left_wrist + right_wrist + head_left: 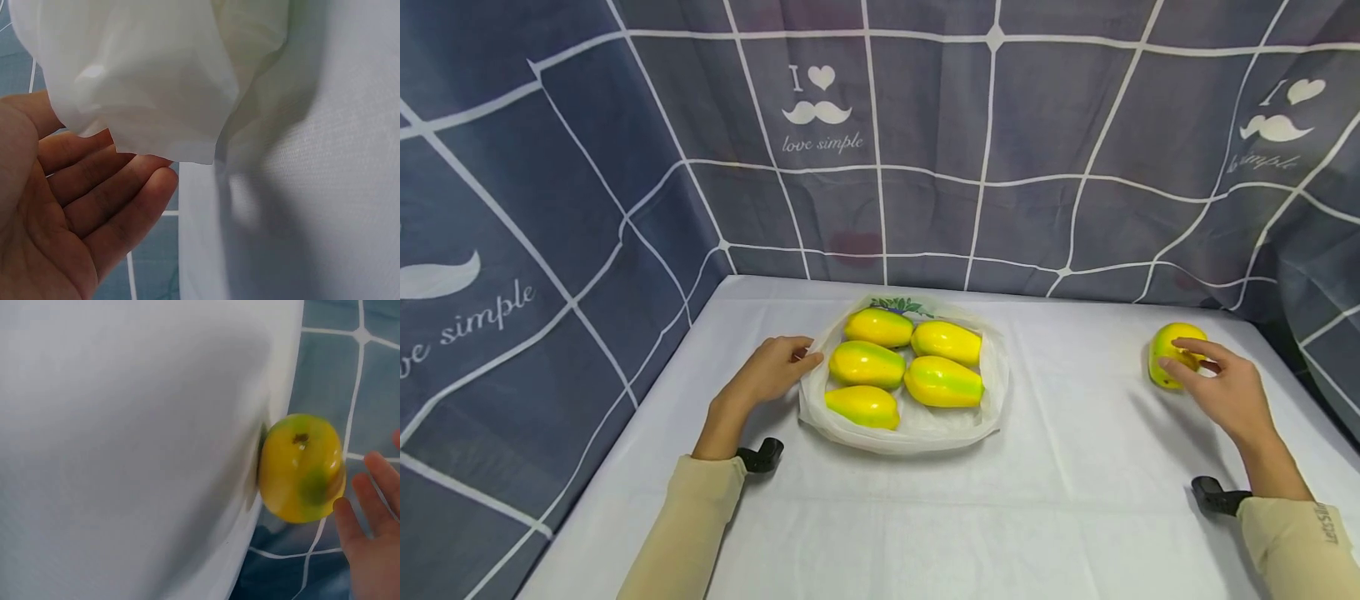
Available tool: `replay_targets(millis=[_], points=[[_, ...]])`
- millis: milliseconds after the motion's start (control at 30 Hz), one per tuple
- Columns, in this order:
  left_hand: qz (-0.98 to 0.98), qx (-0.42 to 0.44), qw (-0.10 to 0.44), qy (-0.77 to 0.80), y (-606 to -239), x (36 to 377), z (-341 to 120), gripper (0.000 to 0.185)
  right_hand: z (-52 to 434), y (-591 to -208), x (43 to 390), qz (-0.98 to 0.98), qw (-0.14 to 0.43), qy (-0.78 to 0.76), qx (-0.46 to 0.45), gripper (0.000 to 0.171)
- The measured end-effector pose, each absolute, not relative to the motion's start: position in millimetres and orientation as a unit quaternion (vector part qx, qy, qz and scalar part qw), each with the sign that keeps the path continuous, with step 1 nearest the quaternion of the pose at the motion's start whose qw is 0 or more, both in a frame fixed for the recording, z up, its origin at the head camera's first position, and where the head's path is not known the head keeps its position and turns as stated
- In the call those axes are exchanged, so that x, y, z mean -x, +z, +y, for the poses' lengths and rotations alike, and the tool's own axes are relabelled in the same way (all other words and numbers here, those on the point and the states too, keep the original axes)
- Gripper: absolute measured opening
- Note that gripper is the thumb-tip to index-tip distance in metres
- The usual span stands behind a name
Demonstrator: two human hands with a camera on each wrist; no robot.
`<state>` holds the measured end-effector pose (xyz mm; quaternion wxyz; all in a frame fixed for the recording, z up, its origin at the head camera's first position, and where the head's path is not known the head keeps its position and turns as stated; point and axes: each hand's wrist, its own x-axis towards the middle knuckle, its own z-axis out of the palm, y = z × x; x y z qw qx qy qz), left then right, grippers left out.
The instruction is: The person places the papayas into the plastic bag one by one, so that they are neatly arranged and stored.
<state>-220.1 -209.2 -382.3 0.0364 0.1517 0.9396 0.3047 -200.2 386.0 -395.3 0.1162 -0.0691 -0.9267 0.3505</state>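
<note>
hands: left (769, 371) open | right (1221, 387) open (fingers spread)

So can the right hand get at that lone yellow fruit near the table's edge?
Probably yes: the right hand already has open fingers against the lone fruit, with nothing between them.

Glossy smooth fruits (943, 381) lie in thin plastic bag (917, 429) on matt tablecloth (925, 517).

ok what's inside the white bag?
Five yellow-green papayas lie on the opened white bag, in two rows. A sixth sits apart by the right hand. The left hand touches the bag's edge. Anything beneath the fruit is covered.
</note>
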Motion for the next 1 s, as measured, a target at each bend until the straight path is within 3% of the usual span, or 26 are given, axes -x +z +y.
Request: replay_targets(millis=[300, 733, 1000], points=[[0.939, -0.155, 0.038, 0.305, -383, 220, -209, 0.035, 399, -399, 212, -0.924, 0.135, 0.351, 0.062, 0.057], [0.94, -0.152, 0.043, 0.302, -385, 222, -208, 0.036, 424, -406, 225, -0.913, 0.074, 0.399, 0.029, 0.068], [0.941, -0.15, 0.041, 0.301, -385, 222, -209, 0.034, 424, -409, 228, -0.922, 0.068, 0.38, 0.023, 0.067]])
